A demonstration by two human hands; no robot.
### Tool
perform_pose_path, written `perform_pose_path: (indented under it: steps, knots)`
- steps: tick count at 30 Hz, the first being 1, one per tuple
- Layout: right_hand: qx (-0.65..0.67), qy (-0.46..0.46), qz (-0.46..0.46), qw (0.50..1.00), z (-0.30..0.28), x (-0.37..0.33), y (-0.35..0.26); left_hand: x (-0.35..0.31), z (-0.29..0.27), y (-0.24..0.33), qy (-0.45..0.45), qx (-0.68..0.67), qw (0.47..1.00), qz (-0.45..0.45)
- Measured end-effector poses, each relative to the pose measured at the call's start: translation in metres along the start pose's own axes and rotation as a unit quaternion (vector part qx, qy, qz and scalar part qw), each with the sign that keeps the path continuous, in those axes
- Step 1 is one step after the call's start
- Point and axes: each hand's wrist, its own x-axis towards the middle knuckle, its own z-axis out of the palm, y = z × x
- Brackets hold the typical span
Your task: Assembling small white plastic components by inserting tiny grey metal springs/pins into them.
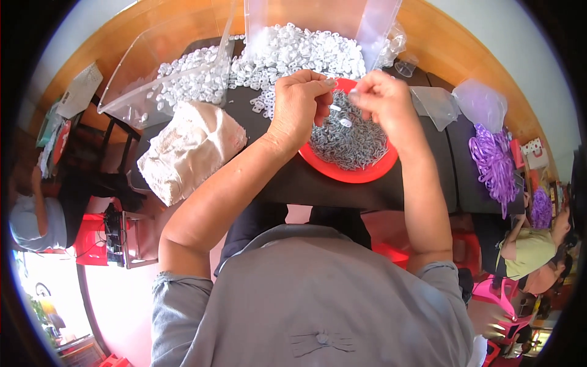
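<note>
Left hand, right hand above screws in dish.
Grip: left curled, right blurred; cannot tell if grasping.

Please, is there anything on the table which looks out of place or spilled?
Possibly: two white pieces appear among the small grey parts in the red dish. Also, loose white pieces lie outside the clear bin, which looks like spillage.

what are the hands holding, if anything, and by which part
Cannot tell: left hand and right hand seem pinched, but any held piece is indistinct.
</note>
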Motion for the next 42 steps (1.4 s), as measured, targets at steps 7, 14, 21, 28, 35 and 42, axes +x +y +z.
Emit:
perform_pose_path:
  steps: [7,14,21,28,35,42]
  knots:
    - [0.182,0.03,0.024,0.983,-0.012,0.019,-0.006,0.011,0.019,-0.009,-0.012,0.029,0.999,0.031]
    - [0.196,0.043,0.039,0.979,-0.007,0.018,0.015,0.011,0.014,-0.02,-0.012,0.064,0.997,0.05]
    - [0.204,0.039,0.041,0.977,-0.003,0.019,0.02,0.012,0.013,-0.018,-0.013,0.092,0.994,0.048]
    - [0.191,0.058,0.01,0.98,-0.001,0.018,0.018,0.014,0.011,-0.021,-0.008,0.108,0.992,0.059]
    - [0.195,0.03,-0.009,0.98,0.007,0.017,0.024,0.012,0.01,-0.021,-0.017,0.086,0.995,0.054]
    - [0.236,0.027,0.034,0.971,0.0,0.016,0.021,0.013,0.009,-0.018,-0.019,0.062,0.998,0.023]
